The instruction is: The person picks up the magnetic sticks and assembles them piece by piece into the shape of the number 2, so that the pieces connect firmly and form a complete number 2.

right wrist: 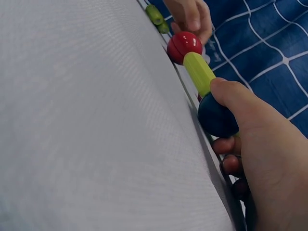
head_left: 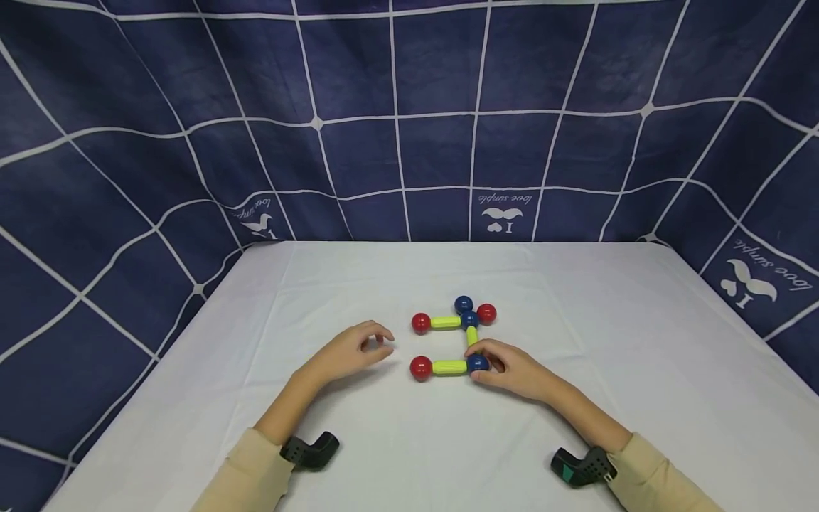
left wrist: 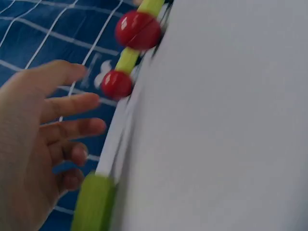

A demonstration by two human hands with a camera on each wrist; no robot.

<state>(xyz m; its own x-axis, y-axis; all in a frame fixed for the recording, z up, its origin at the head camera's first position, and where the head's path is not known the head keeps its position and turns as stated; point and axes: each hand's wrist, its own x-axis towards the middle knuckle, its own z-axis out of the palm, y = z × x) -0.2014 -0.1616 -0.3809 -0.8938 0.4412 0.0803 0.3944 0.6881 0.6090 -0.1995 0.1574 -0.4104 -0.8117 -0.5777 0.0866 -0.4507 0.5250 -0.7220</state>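
Red and blue balls are joined by yellow-green rods into a sideways U shape on the table. My right hand [head_left: 517,370] grips the near blue ball [head_left: 477,364] at the corner, its thumb by the joint with the near rod [head_left: 449,368]. That rod ends in a red ball [head_left: 421,368]. Behind it, the far rod [head_left: 446,322] runs from a red ball [head_left: 421,323] to a blue ball [head_left: 470,320]. A short rod [head_left: 472,335] links the two rows. My left hand [head_left: 354,350] hovers left of the red balls, fingers loosely bent, holding nothing.
Another blue ball [head_left: 463,305] and a red ball [head_left: 486,313] stand close behind the far corner. Loose yellow-green rods [right wrist: 155,15] lie near my left hand in the right wrist view. A dark blue curtain [head_left: 435,149] rises behind the white-covered table [head_left: 397,441].
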